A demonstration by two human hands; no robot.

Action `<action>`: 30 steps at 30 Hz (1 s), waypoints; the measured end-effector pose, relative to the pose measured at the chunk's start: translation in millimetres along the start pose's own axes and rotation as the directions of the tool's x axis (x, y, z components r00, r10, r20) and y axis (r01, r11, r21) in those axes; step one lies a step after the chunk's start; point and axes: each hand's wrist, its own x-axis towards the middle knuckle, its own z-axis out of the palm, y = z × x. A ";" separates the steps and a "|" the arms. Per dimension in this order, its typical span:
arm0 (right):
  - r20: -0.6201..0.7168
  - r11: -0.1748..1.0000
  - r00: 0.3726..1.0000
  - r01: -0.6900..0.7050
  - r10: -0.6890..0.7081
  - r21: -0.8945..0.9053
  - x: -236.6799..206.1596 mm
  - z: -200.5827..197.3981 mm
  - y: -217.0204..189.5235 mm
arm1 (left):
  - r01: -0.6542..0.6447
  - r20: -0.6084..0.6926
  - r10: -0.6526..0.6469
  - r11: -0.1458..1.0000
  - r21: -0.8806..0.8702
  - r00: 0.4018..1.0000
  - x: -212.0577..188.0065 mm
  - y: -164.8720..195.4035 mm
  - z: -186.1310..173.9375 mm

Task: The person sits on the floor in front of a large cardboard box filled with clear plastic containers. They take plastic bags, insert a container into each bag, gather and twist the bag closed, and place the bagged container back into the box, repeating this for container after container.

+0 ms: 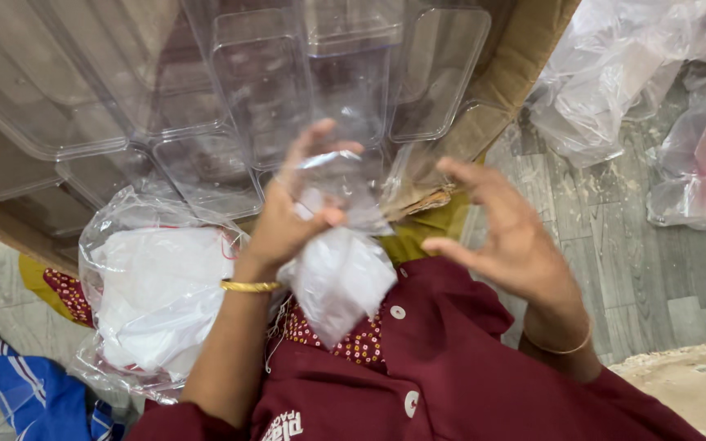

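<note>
Just below the cardboard box [525, 57] of clear plastic trays [263, 82], the left hand [292, 216] is pinched shut on the neck of a small clear bag [341, 278] holding something white, which hangs down over a maroon garment [451, 367]. Beside it the right hand [508, 233] hovers half open, fingers curled, holding nothing. Left of the small bag lies a bigger clear bag [157, 294] of white pieces. Right of the box, crumpled plastic wrap [606, 82] sits on the grey floor [639, 261].

clear trays [230, 90] run off the top edge; blue cloth [26, 384] cut at the bottom-left corner; small bag's [341, 278] contents unclear
</note>
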 end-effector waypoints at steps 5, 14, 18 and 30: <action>-0.072 0.837 0.993 -0.042 0.097 0.546 -4.5 4.0 -4.6 | 0.026 0.067 -0.025 0.999 -0.023 0.997 0.7 4.7 -3.1; -0.004 0.874 1.000 -0.019 0.024 0.486 0.3 19.1 -12.1 | 0.010 0.157 -0.027 0.994 0.109 0.987 -0.5 4.9 12.1; 0.000 0.884 1.000 -0.013 0.015 0.467 0.2 17.2 -14.3 | 0.033 0.177 -0.049 0.995 0.095 0.983 0.3 5.6 13.7; 0.034 0.933 0.999 -0.041 0.031 0.358 -0.6 9.5 -15.4 | -0.051 0.223 0.009 0.982 0.182 0.975 -1.8 3.3 16.5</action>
